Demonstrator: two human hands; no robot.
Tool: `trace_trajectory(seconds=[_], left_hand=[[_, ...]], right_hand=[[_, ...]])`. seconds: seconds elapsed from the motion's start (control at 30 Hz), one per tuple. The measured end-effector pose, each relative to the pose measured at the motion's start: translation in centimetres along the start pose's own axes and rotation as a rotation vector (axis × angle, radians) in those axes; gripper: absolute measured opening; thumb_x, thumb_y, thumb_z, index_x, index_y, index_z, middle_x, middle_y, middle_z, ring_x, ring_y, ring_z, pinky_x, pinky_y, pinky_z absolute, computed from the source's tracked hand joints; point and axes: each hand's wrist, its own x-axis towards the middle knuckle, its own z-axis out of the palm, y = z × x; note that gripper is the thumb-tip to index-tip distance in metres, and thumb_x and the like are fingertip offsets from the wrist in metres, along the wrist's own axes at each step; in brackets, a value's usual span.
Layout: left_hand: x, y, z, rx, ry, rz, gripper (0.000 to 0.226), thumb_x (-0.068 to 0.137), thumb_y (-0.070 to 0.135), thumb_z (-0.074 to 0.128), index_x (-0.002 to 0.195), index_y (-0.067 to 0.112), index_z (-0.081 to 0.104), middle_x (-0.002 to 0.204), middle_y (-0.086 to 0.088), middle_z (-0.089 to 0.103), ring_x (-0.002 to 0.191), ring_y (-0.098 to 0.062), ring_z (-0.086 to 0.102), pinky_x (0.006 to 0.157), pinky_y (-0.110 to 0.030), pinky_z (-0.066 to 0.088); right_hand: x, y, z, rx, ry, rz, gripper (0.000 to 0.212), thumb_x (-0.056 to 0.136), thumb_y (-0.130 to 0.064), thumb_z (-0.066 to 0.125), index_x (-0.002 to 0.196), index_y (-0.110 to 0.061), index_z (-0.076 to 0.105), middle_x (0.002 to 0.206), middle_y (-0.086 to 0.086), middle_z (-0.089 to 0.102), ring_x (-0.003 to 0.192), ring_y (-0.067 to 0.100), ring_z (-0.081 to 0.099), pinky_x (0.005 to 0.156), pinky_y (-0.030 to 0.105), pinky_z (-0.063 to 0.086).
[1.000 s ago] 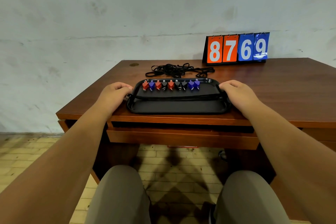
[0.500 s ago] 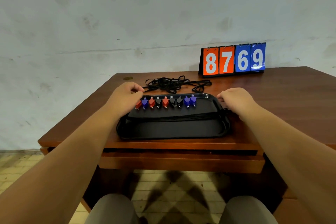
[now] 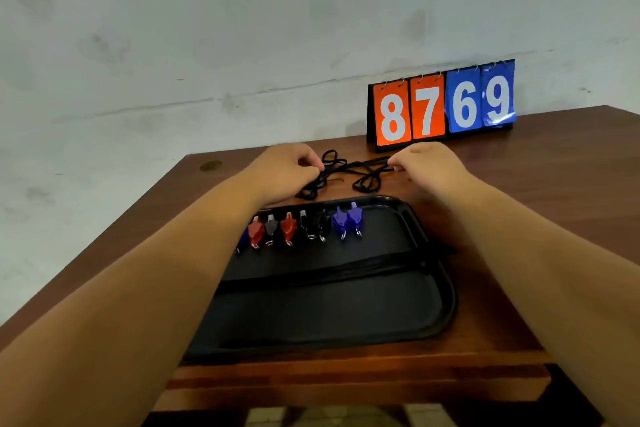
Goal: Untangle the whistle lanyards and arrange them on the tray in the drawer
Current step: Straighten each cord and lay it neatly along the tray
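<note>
A black tray [image 3: 446, 291] lies on the wooden desk [image 3: 540, 218] in front of me. Along its far side stands a row of several whistles [image 3: 304, 227], red, grey, black and blue, with straightened black cords [image 3: 329, 274] laid across the tray's middle. Behind the tray a tangle of black lanyards [image 3: 349, 172] lies on the desk. My left hand [image 3: 287, 170] pinches the tangle's left part. My right hand [image 3: 429, 166] pinches a strand at its right end. My left forearm hides the row's left end.
A flip scoreboard [image 3: 441, 106] reading 8769 stands at the back of the desk against the grey wall. A round grommet [image 3: 210, 166] sits at the desk's far left corner. The desk's front edge runs just below the tray.
Both hands left the tray's side edges and reached past it to the tangled lanyards, which they now pinch. The view has moved closer over the desk.
</note>
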Motion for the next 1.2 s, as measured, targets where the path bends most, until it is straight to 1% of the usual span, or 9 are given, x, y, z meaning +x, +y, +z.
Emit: trace_trajectory(seconds=[0.1,0.23,0.5,0.63,0.77,0.87,1.0,1.1,1.2], left_hand=[[3.3,0.9,1.4,0.051,-0.113,0.038,0.019,0.103,0.022,0.068,0.115,0.034,0.077,0.116,0.015,0.073,0.106,-0.002,0.067,0.093,-0.02,0.051],[7.2,1.6,3.2,-0.089,-0.215,-0.046,0.017,0.103,0.022,0.071,0.119,0.025,0.075,0.109,0.004,0.081,0.097,-0.007,0.078,0.096,-0.031,0.061],[11.3,3.9,7.0,0.162,-0.312,-0.185,0.028,0.099,0.039,0.076,0.11,0.013,0.076,0.111,-0.012,0.076,0.105,-0.03,0.074,0.093,-0.043,0.064],[11.2,4.5,7.3,0.218,-0.25,-0.139,0.017,0.103,0.03,0.07,0.108,0.014,0.074,0.106,-0.011,0.076,0.082,-0.022,0.069,0.08,-0.039,0.06],[11.1,4.7,6.7,0.115,-0.047,-0.039,0.009,0.097,0.022,0.076,0.1,0.024,0.068,0.098,0.001,0.073,0.081,-0.011,0.067,0.063,-0.025,0.046],[10.6,5.4,6.0,0.01,-0.001,0.013,0.01,0.096,0.017,0.077,0.101,0.022,0.07,0.089,0.002,0.076,0.071,-0.008,0.072,0.057,-0.017,0.049],[10.2,6.5,5.4,-0.076,0.046,0.069,0.012,0.093,0.018,0.08,0.101,0.02,0.072,0.087,0.001,0.079,0.068,-0.006,0.074,0.057,-0.013,0.054],[9.8,7.4,5.3,-0.123,0.07,0.071,0.01,0.094,0.022,0.08,0.101,0.022,0.073,0.085,0.002,0.08,0.077,-0.012,0.078,0.072,-0.023,0.058],[9.5,7.8,5.3,-0.137,0.066,0.079,0.011,0.094,0.022,0.081,0.101,0.021,0.072,0.079,0.003,0.08,0.071,-0.01,0.078,0.066,-0.021,0.054]], right_hand=[[1.5,2.1,0.8,0.04,-0.018,0.003,0.021,0.105,-0.032,0.062,0.101,-0.025,0.081,0.104,-0.005,0.076,0.104,0.016,0.068,0.096,0.038,0.054],[3.7,3.5,1.1,0.076,-0.024,0.038,0.022,0.108,-0.027,0.057,0.105,-0.029,0.079,0.103,-0.004,0.077,0.1,0.016,0.07,0.096,0.038,0.058],[5.8,4.3,0.9,0.075,-0.043,0.065,0.025,0.108,-0.02,0.055,0.105,-0.03,0.078,0.103,-0.002,0.076,0.103,0.018,0.069,0.105,0.045,0.057],[5.6,4.3,1.0,0.086,-0.052,0.028,0.025,0.107,-0.019,0.057,0.108,-0.031,0.078,0.102,-0.004,0.076,0.103,0.017,0.068,0.105,0.043,0.056],[5.2,4.5,0.8,0.114,-0.095,-0.091,0.034,0.105,-0.02,0.065,0.134,-0.037,0.069,0.106,-0.007,0.07,0.096,0.011,0.066,0.077,0.022,0.051],[5.0,4.4,0.9,0.075,-0.143,-0.162,0.044,0.104,-0.028,0.07,0.144,-0.043,0.061,0.115,-0.006,0.064,0.099,0.01,0.062,0.073,0.017,0.044],[4.7,4.2,1.0,0.101,-0.136,-0.172,0.027,0.098,-0.039,0.077,0.125,-0.038,0.071,0.114,-0.004,0.063,0.105,0.014,0.062,0.081,0.025,0.047],[4.3,3.9,0.8,0.181,-0.172,-0.175,0.035,0.098,-0.046,0.075,0.131,-0.038,0.067,0.116,-0.005,0.064,0.106,0.011,0.061,0.08,0.026,0.045],[4.3,3.8,0.9,0.227,-0.127,-0.179,0.019,0.103,-0.043,0.069,0.119,-0.034,0.073,0.11,-0.003,0.071,0.099,0.012,0.064,0.079,0.026,0.046]])
